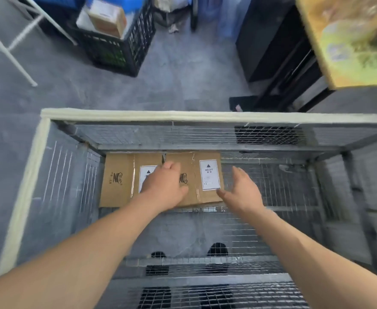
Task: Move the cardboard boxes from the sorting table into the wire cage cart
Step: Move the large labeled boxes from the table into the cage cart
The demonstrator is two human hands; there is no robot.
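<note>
Here cardboard boxes lie lengthwise away; left hand and right hand released.

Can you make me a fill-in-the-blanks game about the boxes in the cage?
1. The cage cart holds ____ boxes.
2. The white label on the right box says ____.
3. The left hand hides part of the left box's ____.
4. The black crate stands on the ____ beyond the cart.

Missing words: two; HEAVY; label; floor
</note>
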